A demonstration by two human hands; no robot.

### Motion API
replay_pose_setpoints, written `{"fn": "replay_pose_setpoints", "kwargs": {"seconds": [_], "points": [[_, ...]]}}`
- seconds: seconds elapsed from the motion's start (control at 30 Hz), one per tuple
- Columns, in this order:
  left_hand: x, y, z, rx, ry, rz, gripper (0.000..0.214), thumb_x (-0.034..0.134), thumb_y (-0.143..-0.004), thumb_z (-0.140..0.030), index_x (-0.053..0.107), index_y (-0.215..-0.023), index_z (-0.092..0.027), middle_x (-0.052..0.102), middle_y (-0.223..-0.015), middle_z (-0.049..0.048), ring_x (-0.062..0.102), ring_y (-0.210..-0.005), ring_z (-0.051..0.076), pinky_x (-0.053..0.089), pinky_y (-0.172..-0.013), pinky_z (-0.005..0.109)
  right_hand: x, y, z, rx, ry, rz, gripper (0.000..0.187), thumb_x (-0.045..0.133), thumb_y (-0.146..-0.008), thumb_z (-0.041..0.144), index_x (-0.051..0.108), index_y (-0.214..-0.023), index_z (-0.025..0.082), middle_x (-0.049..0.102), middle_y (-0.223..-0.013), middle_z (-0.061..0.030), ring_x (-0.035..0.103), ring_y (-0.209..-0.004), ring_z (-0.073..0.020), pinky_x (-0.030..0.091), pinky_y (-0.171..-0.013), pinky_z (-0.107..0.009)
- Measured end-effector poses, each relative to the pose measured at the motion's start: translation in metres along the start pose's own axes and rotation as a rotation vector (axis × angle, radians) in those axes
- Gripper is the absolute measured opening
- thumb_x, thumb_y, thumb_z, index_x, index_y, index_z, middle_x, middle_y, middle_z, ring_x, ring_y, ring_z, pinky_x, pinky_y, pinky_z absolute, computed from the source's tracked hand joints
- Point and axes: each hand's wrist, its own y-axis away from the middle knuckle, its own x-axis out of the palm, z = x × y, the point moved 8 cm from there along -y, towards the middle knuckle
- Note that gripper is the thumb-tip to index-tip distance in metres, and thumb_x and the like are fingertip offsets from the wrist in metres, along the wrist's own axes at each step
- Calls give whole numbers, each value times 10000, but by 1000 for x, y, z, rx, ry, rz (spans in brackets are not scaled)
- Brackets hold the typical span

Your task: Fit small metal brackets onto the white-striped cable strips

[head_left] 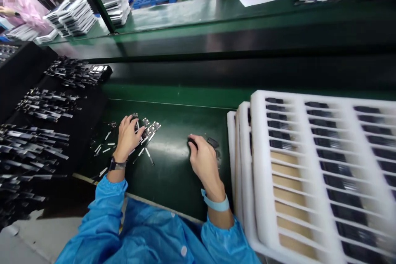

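Observation:
My left hand [126,137], with a dark band at its wrist, is over a loose pile of small circuit boards [151,128] on the green work surface. Its thumb and fingers curve around a board at the pile's near side; the fingertips are partly hidden. My right hand [204,157], wearing a light blue wrist strap, pinches a small black piece [193,142] between thumb and fingers, just above the surface. Beside that hand lie dark flat pieces [213,142]. Thin white and dark strips [149,156] lie scattered near the left hand.
At right stands a stack of white foam trays [261,165], the top one with slots partly filled with black parts [328,165]. Rows of strip-like parts [46,103] stand on a dark rack at left. Behind runs a green ledge [173,10]; people in pink are beyond it.

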Motion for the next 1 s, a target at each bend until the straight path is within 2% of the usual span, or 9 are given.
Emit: {"fn": "replay_pose_setpoints", "kwargs": {"seconds": [0.1,0.23,0.37,0.47,0.6,0.77,0.9,1.0], "points": [[-12,1,5,-18,-1,-18,464,563,-1037,-444,695,-1380,-160,585,-1603,197,452,-1570,399,376,-1314,599,2,6,8,-17,-33,38,380,431,-1072,207,763,-1251,157,805,-1195,-172,770,-1061,-332,601,-914,-451],[-29,12,27,-65,-6,-39,444,564,-1037,-494,717,-1326,-194,629,-1549,181,524,-1506,388,405,-1293,594,5,15,13,-13,-31,90,347,447,-1097,207,774,-1206,166,824,-1138,-143,787,-975,-299,594,-860,-414],[-28,19,42,-80,7,-30,437,579,-1023,-530,728,-1295,-222,637,-1531,164,547,-1478,391,417,-1279,610,1,16,13,-18,-28,63,306,468,-1116,227,764,-1173,173,819,-1087,-129,756,-934,-287,574,-827,-413],[-21,15,39,-69,24,-17,427,590,-1025,-520,731,-1294,-221,627,-1545,166,536,-1494,396,412,-1280,624,-5,13,9,7,-5,25,266,494,-1121,268,745,-1079,194,786,-1000,-110,693,-918,-293,544,-818,-418],[-19,4,23,-36,78,-18,405,604,-1035,-470,731,-1311,-202,628,-1549,177,524,-1510,391,414,-1283,613,-7,8,3,-7,31,-17,290,493,-1123,312,720,-976,209,744,-945,-102,628,-914,-302,515,-873,-442],[-20,-6,9,35,139,-3,375,631,-1023,-404,737,-1305,-181,640,-1530,189,523,-1500,395,415,-1281,601,-4,2,-19,30,20,-71,322,473,-1091,300,765,-1017,187,784,-1021,-137,685,-964,-321,521,-936,-465],[-20,-12,11,76,163,67,388,653,-1012,-383,731,-1332,-176,670,-1496,177,550,-1466,372,437,-1262,564,-1,-4,-36,99,-21,-64,307,498,-1035,297,781,-1030,177,807,-1057,-155,736,-967,-322,540,-921,-447],[-21,-19,20,87,141,108,385,671,-992,-321,734,-1345,-180,691,-1463,166,578,-1424,358,453,-1242,538,-1,-8,-32,69,68,-42,330,487,-1034,308,789,-1046,177,773,-1029,-157,718,-955,-319,535,-893,-436]]}}
